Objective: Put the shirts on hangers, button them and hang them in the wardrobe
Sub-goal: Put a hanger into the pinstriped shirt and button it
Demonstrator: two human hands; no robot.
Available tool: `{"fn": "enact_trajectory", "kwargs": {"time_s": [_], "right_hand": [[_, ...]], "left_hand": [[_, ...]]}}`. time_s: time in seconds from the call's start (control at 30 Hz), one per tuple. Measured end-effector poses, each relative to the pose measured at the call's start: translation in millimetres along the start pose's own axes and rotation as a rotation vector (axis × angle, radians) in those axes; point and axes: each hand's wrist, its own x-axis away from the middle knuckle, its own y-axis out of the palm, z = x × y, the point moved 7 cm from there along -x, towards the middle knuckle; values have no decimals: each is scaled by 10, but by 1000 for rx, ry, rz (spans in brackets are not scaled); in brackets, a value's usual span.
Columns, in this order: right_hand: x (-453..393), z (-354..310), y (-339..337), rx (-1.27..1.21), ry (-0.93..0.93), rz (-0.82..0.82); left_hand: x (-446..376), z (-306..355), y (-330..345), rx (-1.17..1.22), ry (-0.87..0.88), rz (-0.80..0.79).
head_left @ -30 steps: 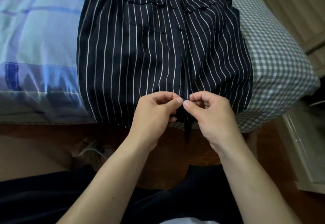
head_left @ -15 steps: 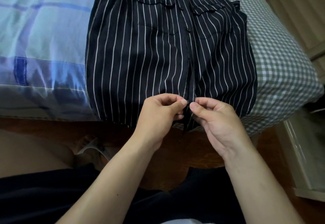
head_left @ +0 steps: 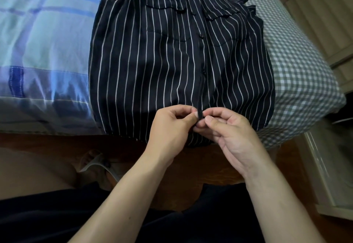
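A dark shirt (head_left: 162,61) with thin white stripes lies flat on the bed (head_left: 298,67), front side up, with its bottom edge hanging a little over the near side of the bed; its collar end is far away at the top of the view and partly cut off; a line of small dark buttons (head_left: 201,36) runs down the middle of the shirt, and the front looks closed up there; lower down the two front edges meet at a dark strip (head_left: 199,97) that runs to the hands; the left hand (head_left: 172,128) has its fingers curled and pinches the left front edge of the shirt near the bottom, thumb pressed on top; the right hand (head_left: 233,134) also has its fingers curled and pinches the right front edge just beside it; the two thumbs almost touch at the strip; the button between them is too small and too hidden to see; both arms are bare and reach in from the bottom of the view; a blue and pale green checked blanket (head_left: 44,38) covers the left part of the bed, touching the shirt's left side; a grey and white checked sheet (head_left: 305,82) covers the right part; below the bed is a brown wooden floor (head_left: 200,166); a white sandal (head_left: 95,162) sits on the floor near the left arm.
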Motion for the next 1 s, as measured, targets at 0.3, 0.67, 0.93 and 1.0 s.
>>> {"fn": "enact_trajectory", "kwargs": {"time_s": [0.3, 0.67, 0.93, 1.0], "right_hand": [[-32, -135, 50, 401, -201, 151], [51, -49, 114, 443, -341, 218], [12, -47, 124, 405, -277, 216], [12, -61, 132, 464, -314, 230]], "left_hand": [[-3, 5, -3, 42, -23, -27], [-44, -52, -48, 67, 17, 57], [-45, -43, -84, 52, 58, 124], [-30, -32, -83, 79, 60, 134]]}}
